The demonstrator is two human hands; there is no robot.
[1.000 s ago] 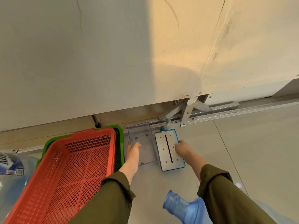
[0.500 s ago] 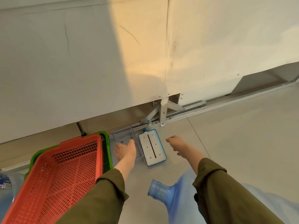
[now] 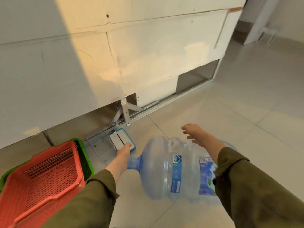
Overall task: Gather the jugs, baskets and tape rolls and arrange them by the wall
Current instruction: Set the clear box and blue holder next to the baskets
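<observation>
Jug (image 3: 172, 171) on side between arms; right hand (image 3: 197, 133) spread, empty, above it; left hand (image 3: 123, 153) fingertips touching blue-rimmed block (image 3: 121, 141), grip unclear.

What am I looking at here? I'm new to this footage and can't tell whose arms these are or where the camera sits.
The camera is worn on a person's head, looking down at their own arms in green sleeves. The left hand touches a white, blue-edged tray on the tiled floor by the wall. The right hand is open, holding nothing, above a big blue water jug lying on its side. A red basket sits nested in a green basket.
</observation>
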